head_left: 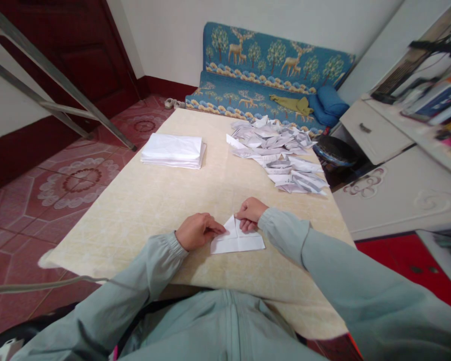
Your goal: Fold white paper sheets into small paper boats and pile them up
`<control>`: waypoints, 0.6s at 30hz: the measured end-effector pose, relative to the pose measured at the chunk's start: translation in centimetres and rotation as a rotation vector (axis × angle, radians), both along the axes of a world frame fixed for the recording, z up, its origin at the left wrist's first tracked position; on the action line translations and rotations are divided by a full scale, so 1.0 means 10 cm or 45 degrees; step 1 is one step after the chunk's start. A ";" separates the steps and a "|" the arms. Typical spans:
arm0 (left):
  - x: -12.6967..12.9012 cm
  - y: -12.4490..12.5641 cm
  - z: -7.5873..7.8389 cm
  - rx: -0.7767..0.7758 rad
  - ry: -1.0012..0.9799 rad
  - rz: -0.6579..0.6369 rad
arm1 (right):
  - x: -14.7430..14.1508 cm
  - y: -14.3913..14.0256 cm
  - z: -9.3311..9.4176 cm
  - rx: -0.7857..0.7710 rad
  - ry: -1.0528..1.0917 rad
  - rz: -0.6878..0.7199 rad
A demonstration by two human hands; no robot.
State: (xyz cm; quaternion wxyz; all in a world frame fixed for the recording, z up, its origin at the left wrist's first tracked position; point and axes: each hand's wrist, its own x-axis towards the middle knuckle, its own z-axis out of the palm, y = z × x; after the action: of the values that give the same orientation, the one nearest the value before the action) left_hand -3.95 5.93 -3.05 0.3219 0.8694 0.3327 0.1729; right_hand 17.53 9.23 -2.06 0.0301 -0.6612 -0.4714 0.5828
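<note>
Heads up: your left hand [196,231] and right hand [250,212] both have their fingers pressed flat on the half-folded white paper [237,240] at the table's [154,200] 6 o'clock edge, so if either one slips, that crease will probably come out crooked. The paper's got its top corners folded into a point over a flat rectangular bottom, with the blank stack [173,151] at 11 o'clock and the folded pile [280,155] at 1 o'clock.
</note>
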 end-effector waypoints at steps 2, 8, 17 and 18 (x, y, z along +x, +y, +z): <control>0.01 -0.01 0.00 0.010 -0.002 0.018 | 0.01 -0.02 -0.03 0.017 0.008 -0.016; 0.05 -0.03 -0.04 0.031 -0.013 0.079 | 0.04 -0.07 -0.13 0.103 0.009 -0.071; 0.13 -0.05 0.03 0.209 0.074 -0.027 | 0.01 -0.19 -0.13 0.270 0.057 -0.148; 0.14 -0.05 0.03 0.215 0.080 -0.037 | 0.01 -0.19 -0.13 0.277 0.060 -0.150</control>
State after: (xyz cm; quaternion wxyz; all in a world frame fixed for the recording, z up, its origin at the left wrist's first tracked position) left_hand -2.57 5.46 -2.79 0.2391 0.9031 0.3144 0.1684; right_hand 17.60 7.32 -3.41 0.1469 -0.6667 -0.4915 0.5407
